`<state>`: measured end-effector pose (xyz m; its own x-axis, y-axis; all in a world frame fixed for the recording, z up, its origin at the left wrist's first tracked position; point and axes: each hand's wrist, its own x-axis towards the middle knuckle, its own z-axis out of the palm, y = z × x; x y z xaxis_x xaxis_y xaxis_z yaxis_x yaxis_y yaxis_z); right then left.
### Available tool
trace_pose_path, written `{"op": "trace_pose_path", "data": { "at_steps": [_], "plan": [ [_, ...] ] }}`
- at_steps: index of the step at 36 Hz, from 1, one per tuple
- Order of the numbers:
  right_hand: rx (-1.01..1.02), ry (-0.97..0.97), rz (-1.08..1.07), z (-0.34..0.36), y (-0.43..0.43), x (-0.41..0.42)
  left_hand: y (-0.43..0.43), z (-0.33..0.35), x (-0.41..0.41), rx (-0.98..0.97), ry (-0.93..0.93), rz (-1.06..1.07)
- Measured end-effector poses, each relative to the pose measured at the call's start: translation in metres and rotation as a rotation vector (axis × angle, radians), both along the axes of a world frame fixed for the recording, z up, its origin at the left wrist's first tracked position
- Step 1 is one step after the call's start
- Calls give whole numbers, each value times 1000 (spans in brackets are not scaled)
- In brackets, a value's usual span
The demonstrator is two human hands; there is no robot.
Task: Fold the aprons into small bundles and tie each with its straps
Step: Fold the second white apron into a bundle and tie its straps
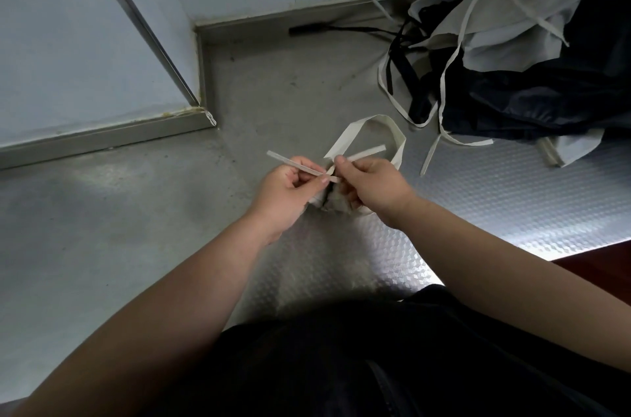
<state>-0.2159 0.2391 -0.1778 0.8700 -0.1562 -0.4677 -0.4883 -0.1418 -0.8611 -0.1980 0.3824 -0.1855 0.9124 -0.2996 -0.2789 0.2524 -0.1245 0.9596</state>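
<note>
While closing the knot, pinching one cream strap end in left hand and the other in right hand over the folded bundle on steel counter; judged nearly tied, with heap of loose aprons far right yet to fold.

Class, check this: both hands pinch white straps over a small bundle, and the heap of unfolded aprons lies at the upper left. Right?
One error: the head view shows the heap of unfolded aprons at the upper right. The left hand and right hand pinch white straps over the small bundle.
</note>
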Motion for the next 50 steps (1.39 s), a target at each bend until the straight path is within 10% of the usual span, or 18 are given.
{"op": "trace_pose_path", "data": {
  "at_steps": [13,26,50],
  "plan": [
    [-406,-262,417,3,7,-9,4,-5,2,13,-34,27],
    [-424,-1,594,21,-1,5,5,-4,5,30,-23,-47],
    [-661,-544,386,-4,7,-10,-2,-6,6,73,29,3]
  ]
}}
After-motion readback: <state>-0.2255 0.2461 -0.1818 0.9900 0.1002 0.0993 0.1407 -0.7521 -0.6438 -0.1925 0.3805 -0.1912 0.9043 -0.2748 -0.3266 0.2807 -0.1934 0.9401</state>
